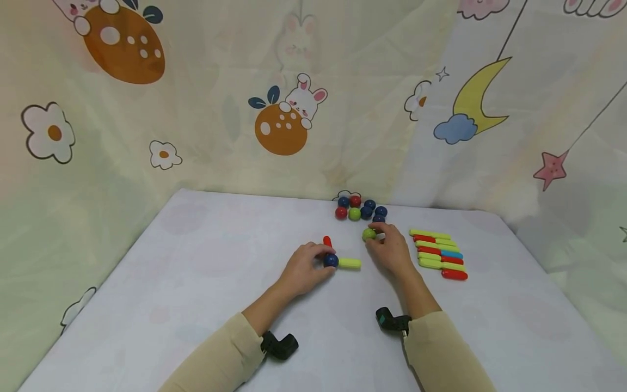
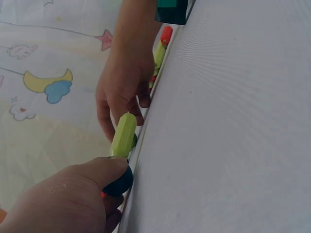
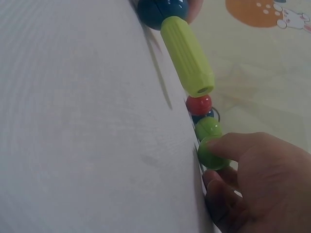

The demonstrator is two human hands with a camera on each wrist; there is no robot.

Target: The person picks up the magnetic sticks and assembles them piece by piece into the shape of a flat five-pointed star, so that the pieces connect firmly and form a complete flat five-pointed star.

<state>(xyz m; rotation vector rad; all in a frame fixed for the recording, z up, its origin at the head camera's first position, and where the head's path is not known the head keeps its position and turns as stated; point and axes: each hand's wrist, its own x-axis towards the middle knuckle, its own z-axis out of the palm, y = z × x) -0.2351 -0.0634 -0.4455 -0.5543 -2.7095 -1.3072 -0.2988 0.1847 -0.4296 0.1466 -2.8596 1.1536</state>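
My left hand (image 1: pixel 305 268) grips a dark blue ball (image 1: pixel 331 261) between thumb and fingers. From that ball a yellow-green rod (image 1: pixel 350 264) sticks out to the right, and a red rod (image 1: pixel 327 241) points away toward the back. In the left wrist view the thumb lies over the blue ball (image 2: pixel 119 183), with the green rod (image 2: pixel 124 136) standing out past it. My right hand (image 1: pixel 391 250) pinches a green ball (image 1: pixel 369 234) near the ball group; the right wrist view has thumb and fingers around this green ball (image 3: pixel 212 154).
Behind the right hand sits a cluster of red, blue and green balls (image 1: pixel 355 213) near the table's back edge. To the right lies a row of green, red and blue rods (image 1: pixel 438 255). A printed cloth (image 1: pixel 215 136) hangs behind the white table (image 1: pixel 196 261).
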